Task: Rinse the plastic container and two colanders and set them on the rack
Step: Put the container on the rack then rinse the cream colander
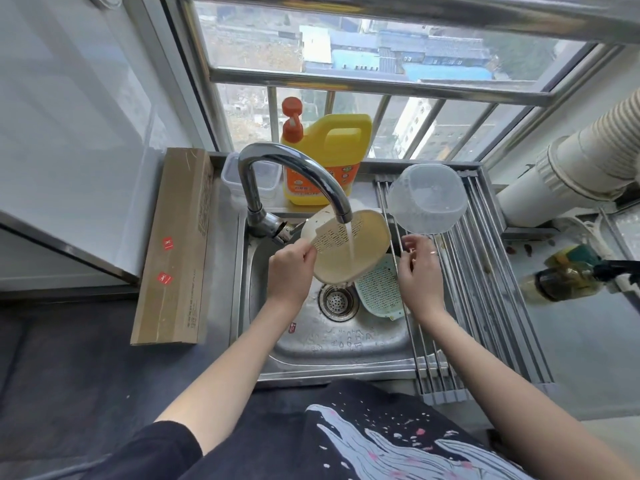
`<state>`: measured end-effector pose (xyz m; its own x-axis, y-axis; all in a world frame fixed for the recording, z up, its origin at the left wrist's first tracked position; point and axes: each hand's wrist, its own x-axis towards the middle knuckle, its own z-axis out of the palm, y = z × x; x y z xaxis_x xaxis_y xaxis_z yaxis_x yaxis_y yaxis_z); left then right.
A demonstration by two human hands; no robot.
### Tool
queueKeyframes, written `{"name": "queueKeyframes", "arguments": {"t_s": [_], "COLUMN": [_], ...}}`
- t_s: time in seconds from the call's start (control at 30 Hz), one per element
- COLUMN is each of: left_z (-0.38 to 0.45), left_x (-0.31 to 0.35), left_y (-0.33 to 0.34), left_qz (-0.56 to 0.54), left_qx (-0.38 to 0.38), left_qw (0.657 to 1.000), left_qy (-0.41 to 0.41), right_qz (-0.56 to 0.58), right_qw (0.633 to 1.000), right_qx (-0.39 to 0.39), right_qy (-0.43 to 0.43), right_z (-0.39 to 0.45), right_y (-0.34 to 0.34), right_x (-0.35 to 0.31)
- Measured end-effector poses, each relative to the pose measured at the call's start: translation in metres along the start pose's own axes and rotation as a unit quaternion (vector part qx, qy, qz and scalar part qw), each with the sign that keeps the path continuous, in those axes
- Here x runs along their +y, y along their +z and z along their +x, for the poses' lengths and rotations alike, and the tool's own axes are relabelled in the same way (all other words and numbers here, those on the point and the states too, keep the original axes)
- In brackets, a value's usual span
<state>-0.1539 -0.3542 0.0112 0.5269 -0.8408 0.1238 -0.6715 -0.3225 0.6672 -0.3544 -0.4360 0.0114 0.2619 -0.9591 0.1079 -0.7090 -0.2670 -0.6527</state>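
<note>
Rinsing is partway done, I judge. My left hand [289,271] pinches the cream colander [349,251] under the tap [294,181]. At four o'clock, the green colander [379,292] waits in the sink [343,341]. My right hand [420,268] hangs loosely curled, holding nothing. At one o'clock, the plastic container [427,202] sits on the rack [485,271].

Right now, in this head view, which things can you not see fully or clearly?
- Blue colander: its upper part is hidden behind the cream colander in the left hand.
- Clear box: partly hidden by the tap.
- Detergent jug: label print too small to read.
- Bottle at the right: blurred, contents unclear.
- Right hand: whether it touches the rack is unclear.
</note>
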Motion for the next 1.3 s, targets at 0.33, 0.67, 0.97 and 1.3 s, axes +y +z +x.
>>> {"name": "queueKeyframes", "arguments": {"t_s": [0.33,0.67,0.97,1.3], "left_z": [0.002,-0.022,-0.026,-0.02], "left_x": [0.022,0.016,0.013,0.026], "left_y": [0.002,0.002,0.01,-0.002], "left_qz": [-0.178,-0.282,-0.325,-0.194], "left_qx": [-0.086,-0.366,-0.458,-0.507], "left_qw": [0.959,0.77,0.659,0.724], "left_qy": [-0.202,-0.439,-0.501,-0.425], "right_qz": [-0.006,0.014,-0.003,0.036], "right_qw": [0.996,0.987,0.982,0.932], "right_qx": [-0.067,-0.107,-0.128,-0.222], "right_qy": [0.064,0.119,0.138,0.285], "right_z": [0.024,0.028,0.047,0.032], "right_y": [-0.008,-0.022,-0.027,-0.029], "right_x": [-0.01,-0.016,-0.035,0.008]}}
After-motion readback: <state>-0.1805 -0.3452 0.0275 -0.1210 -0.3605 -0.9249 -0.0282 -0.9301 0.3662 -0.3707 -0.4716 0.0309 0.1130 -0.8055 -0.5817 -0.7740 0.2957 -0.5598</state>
